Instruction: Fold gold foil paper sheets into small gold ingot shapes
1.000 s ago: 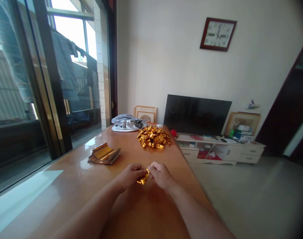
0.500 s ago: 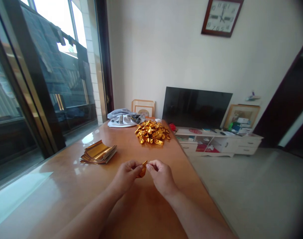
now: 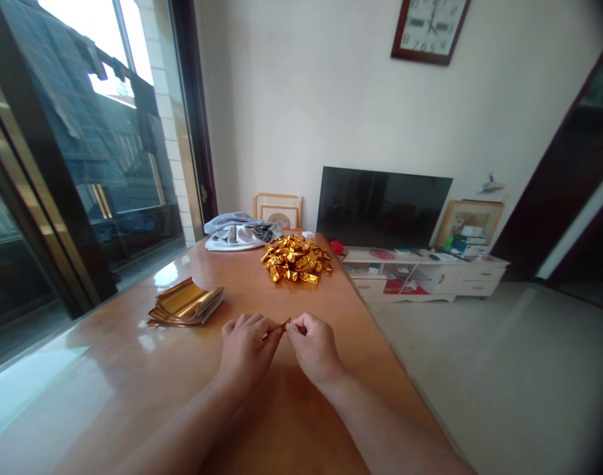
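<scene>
Over the near part of the table, my left hand (image 3: 249,340) pinches a small folded piece of gold foil paper (image 3: 284,324) between thumb and fingers. My right hand (image 3: 312,344) is closed at the foil's other end, its thumb and fingertip gripping the tip. Most of the foil is hidden behind the fingers. To the left of my hands lies a stack of gold foil sheets (image 3: 185,303), slightly curled. Beyond them sits a heap of folded gold foil pieces (image 3: 295,258).
The glossy wooden table (image 3: 148,402) runs forward, its right edge dropping to the tiled floor. A bundle of light grey cloth (image 3: 237,232) lies at its far end. A white cabinet (image 3: 472,277) and a television (image 3: 383,208) stand beyond; a glass door is on the left.
My left hand has turned over the foil, so its back and knuckles show and less foil is visible. Both hands keep hold of it. The view has shifted slightly right.
</scene>
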Demonstrator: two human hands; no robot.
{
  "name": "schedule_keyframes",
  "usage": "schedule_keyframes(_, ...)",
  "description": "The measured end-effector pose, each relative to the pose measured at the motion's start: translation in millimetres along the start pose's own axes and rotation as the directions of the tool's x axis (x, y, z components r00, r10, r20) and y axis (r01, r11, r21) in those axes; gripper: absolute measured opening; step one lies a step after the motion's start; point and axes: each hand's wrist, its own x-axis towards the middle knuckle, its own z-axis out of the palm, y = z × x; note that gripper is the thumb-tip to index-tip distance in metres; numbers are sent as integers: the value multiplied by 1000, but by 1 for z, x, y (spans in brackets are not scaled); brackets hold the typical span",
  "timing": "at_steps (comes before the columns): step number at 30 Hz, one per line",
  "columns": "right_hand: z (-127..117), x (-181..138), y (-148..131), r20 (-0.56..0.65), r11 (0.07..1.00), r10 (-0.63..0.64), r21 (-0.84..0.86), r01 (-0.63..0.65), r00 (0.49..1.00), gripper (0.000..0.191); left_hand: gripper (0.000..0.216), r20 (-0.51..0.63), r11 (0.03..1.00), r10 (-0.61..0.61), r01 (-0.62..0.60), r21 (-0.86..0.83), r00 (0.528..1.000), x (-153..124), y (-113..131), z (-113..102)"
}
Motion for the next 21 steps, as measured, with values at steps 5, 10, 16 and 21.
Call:
schedule_keyframes(5, 2, -1, -1, 30, 991, 72, 111, -75, 997, 19, 25, 0, 999, 22, -22, 38, 1000, 0, 1, 0)
schedule_keyframes(10, 2, -1, -3, 102, 879, 222, 409, -244, 970, 19, 29, 19, 1000, 6, -7, 9, 1000, 1, -2, 2)
schedule_keyframes(16, -2, -1, -7, 232, 754, 278, 548, -361, 932, 20, 28, 32, 1000, -8, 9, -20, 999, 1, -5, 3)
schedule_keyframes(21, -1, -4, -5, 290, 745, 289, 530, -405, 912, 19, 26, 30, 999, -20, 21, -43, 999, 1, -7, 3)
